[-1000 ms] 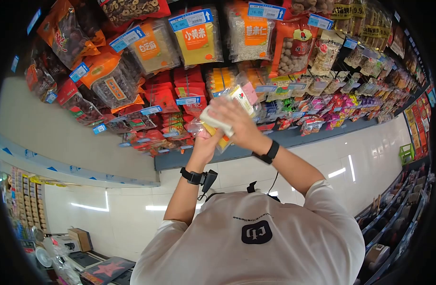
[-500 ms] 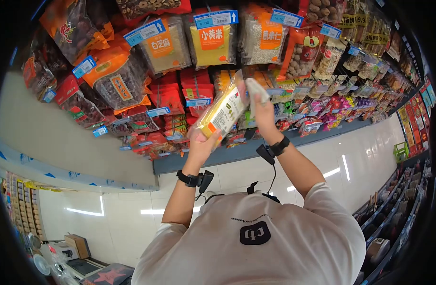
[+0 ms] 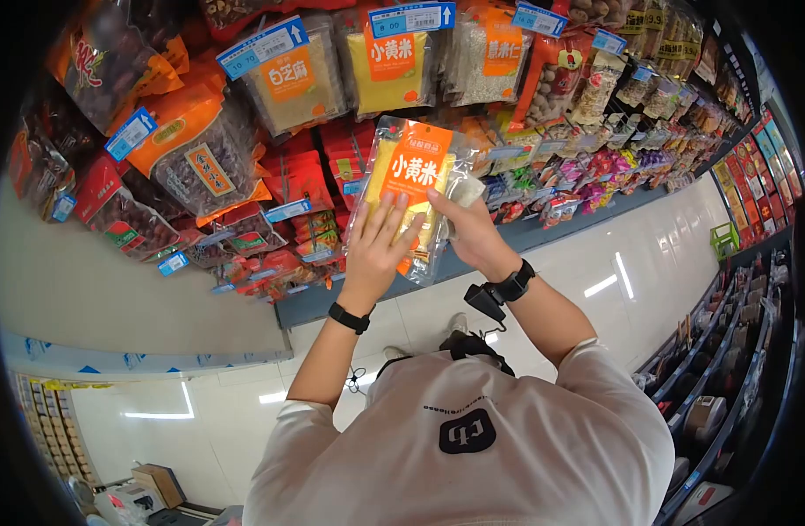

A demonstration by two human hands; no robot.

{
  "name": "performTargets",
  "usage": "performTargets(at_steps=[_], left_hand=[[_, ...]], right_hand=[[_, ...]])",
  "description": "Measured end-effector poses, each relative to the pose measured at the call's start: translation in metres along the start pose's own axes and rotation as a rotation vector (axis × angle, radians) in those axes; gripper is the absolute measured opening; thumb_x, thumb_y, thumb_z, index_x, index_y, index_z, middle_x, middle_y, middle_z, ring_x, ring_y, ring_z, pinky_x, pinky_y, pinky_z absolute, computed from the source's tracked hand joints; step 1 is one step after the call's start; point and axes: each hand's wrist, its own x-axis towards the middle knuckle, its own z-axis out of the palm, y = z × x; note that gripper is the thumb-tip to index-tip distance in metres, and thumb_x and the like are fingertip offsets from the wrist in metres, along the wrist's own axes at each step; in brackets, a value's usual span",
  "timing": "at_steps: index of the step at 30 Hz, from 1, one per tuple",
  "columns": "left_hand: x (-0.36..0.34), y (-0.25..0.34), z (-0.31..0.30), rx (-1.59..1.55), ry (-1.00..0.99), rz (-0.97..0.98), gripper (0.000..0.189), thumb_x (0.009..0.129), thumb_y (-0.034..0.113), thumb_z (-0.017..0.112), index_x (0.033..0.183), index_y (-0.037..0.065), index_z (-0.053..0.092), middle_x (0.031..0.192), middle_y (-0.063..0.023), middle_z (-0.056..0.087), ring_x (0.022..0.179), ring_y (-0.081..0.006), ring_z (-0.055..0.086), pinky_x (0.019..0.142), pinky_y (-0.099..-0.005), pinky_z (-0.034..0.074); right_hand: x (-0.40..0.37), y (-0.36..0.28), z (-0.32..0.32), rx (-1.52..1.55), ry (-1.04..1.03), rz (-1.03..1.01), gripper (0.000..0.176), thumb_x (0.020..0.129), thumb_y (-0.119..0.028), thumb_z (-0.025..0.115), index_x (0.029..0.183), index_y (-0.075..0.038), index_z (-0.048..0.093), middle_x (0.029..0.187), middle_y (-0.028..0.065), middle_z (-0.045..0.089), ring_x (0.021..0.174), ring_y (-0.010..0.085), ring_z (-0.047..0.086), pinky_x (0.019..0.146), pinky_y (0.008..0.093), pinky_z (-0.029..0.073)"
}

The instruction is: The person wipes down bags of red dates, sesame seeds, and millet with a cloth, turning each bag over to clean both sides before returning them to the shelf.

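A clear bag of yellow millet (image 3: 411,156) with an orange front label is held up before the shelf, its front facing me. My right hand (image 3: 478,235) grips its right edge, thumb on the front and the other fingers hidden behind. A white cloth (image 3: 466,190) shows beside the bag, at my right hand; how it is held is partly hidden. My left hand (image 3: 378,247) lies on the lower left of the bag's front, fingers outstretched and slightly apart.
Similar millet bags (image 3: 387,74) hang above under a blue price tag (image 3: 411,17). White sesame bags (image 3: 293,83) hang to the left, pale grain bags (image 3: 486,66) to the right. Lower rows hold red packets (image 3: 302,175). A dark rack (image 3: 727,394) stands at right.
The millet bag has been turned from its back to its front. My right hand, earlier apart with the white cloth, has come down onto the bag's edge; my left hand now lies on its front.
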Motion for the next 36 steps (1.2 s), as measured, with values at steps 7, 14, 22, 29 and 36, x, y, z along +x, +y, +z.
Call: performTargets(at_steps=[7,14,22,29,36], left_hand=[[0.003,-0.028,-0.005,-0.243,0.104,-0.419,0.077,0.082,-0.005,0.059,0.152,0.014,0.033,0.155,-0.0197,0.037,0.144,-0.0349,0.036,0.117,-0.0498,0.028],[0.057,-0.052,-0.016,-1.526,0.068,-0.716,0.061,0.100,0.007,0.056,0.152,0.002,0.025,0.143,-0.0177,0.048,0.132,-0.0217,0.048,0.109,-0.0341,0.040],[0.118,-0.055,0.012,-1.222,0.262,-0.499,0.044,0.100,0.008,0.057,0.139,-0.002,0.038,0.136,-0.0126,0.053,0.127,-0.0197,0.051,0.106,-0.0334,0.040],[0.160,-0.057,-0.024,-0.573,0.421,-0.582,0.052,0.091,0.006,0.069,0.137,0.004,0.045,0.137,-0.0121,0.053,0.124,-0.0210,0.052,0.104,-0.0373,0.041],[0.238,-0.068,-0.075,0.449,0.347,0.080,0.056,0.068,0.003,0.076,0.122,0.014,0.065,0.124,-0.0039,0.060,0.117,-0.0258,0.054,0.098,-0.0421,0.042]], right_hand=[[0.026,-0.002,-0.029,0.164,0.005,-0.122,0.045,0.098,-0.009,0.062,0.139,-0.004,0.044,0.134,0.0080,0.058,0.121,0.0197,0.057,0.101,0.0356,0.048],[0.064,-0.014,-0.041,0.011,-0.173,-0.157,0.054,0.096,-0.008,0.064,0.143,-0.001,0.039,0.136,0.0099,0.056,0.124,0.0189,0.054,0.101,0.0346,0.047],[0.107,-0.057,-0.027,-0.372,-0.289,-0.468,0.058,0.091,-0.012,0.072,0.140,0.001,0.044,0.129,0.0095,0.060,0.119,0.0163,0.056,0.100,0.0327,0.047],[0.139,-0.066,-0.040,-0.308,-0.240,-0.424,0.060,0.088,-0.010,0.075,0.139,0.002,0.045,0.127,0.0097,0.061,0.116,0.0161,0.058,0.098,0.0331,0.049],[0.148,-0.075,-0.035,-0.291,-0.262,-0.377,0.059,0.087,-0.010,0.076,0.136,0.002,0.047,0.126,0.0102,0.061,0.114,0.0158,0.059,0.097,0.0333,0.050]])
